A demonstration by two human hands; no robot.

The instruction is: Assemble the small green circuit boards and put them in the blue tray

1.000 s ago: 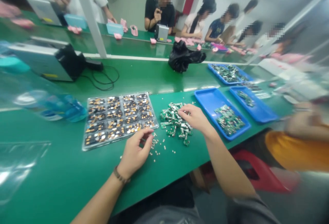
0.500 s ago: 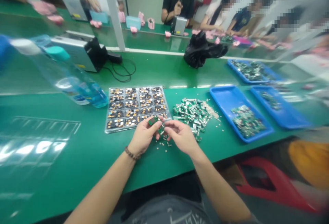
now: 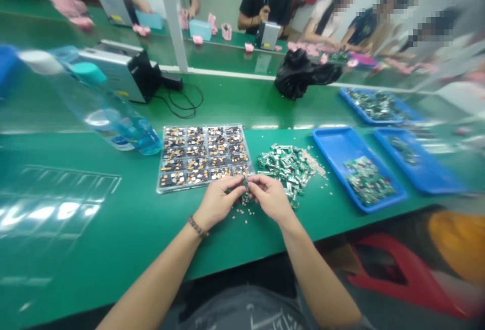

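Observation:
Fingertip to fingertip, my left hand (image 3: 219,199) and my right hand (image 3: 271,197) pinch a small circuit board (image 3: 246,183) between them. It appears nearly edge-on, and the fingers cover most of it. Just beyond my left hand lies a clear plastic compartment tray (image 3: 158,184) holding many small black, white and orange parts. A heap of green and silver circuit boards (image 3: 285,166) is right of the fingers, with small beige pieces (image 3: 315,162) along its right side. More tiny beige bits (image 3: 242,214) are scattered on the green table beneath my hands.
Blue trays (image 3: 329,153) with boards stand at the right. Two plastic bottles (image 3: 113,118) and a grey box-shaped device (image 3: 113,69) with a black cable are at the left. A black plastic bag (image 3: 293,75) lies behind. Several people sit across the bench; a red chair (image 3: 401,269) is lower right.
My hands have drawn closer together. The board, which showed its green face at my left fingers, is now turned nearly edge-on and pinched by both hands. The camera view has shifted slightly.

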